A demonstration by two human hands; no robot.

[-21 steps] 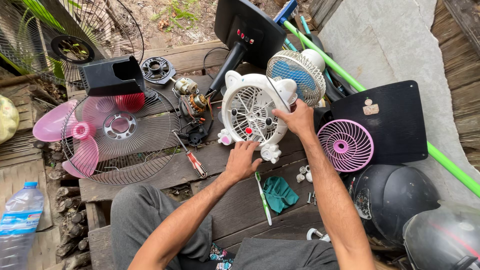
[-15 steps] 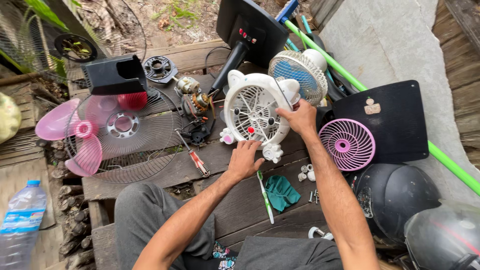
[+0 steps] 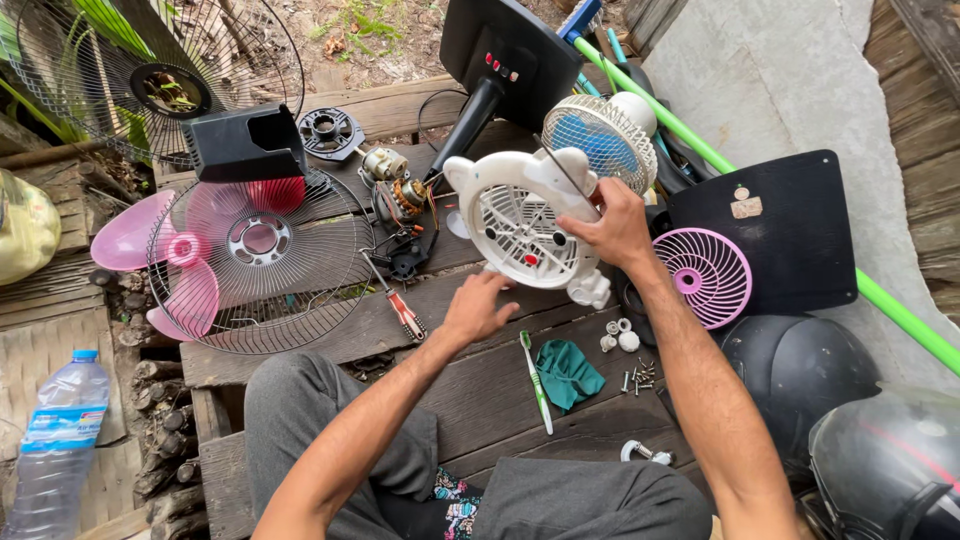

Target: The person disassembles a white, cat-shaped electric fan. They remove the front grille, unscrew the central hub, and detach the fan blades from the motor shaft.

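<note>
At far left one clear plastic bottle (image 3: 55,445) with a blue cap and blue label band stands beside the planks. Next lies one wire fan guard (image 3: 262,258) over pink blades, then one red-handled screwdriver (image 3: 400,305). The left hand (image 3: 478,308) hovers open, fingers apart, just below the small white fan (image 3: 520,228), which stands mid-deck. The right hand (image 3: 612,228) is clamped on its right edge. One pink grille (image 3: 708,276) and two dark helmets (image 3: 800,370) lie rightward.
</note>
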